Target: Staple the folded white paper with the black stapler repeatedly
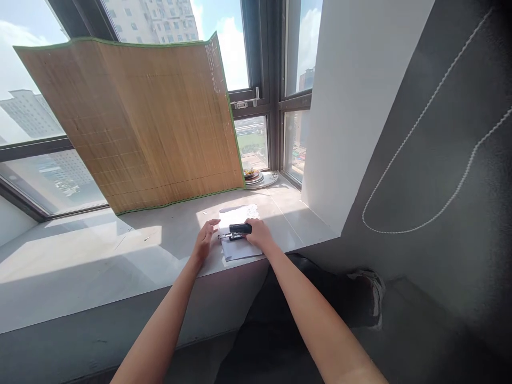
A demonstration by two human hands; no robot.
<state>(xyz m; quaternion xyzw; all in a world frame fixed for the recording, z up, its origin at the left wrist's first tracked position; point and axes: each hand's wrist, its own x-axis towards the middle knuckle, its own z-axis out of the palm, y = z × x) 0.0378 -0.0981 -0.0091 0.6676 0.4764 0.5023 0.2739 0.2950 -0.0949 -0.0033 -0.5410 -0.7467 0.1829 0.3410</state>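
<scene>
On the window ledge lies a small stack of white paper, close to the ledge's front edge. A black stapler sits over the paper, with a thin metal part sticking out to its left. My right hand is closed around the stapler's right end. My left hand rests at the left edge of the paper, its fingers stretched toward the stapler's metal end. Whether those fingertips touch the metal cannot be made out.
A bamboo mat with green edging leans against the window behind the ledge. Stacked plates stand in the far corner. To the right are a white wall column and a hanging beaded cord.
</scene>
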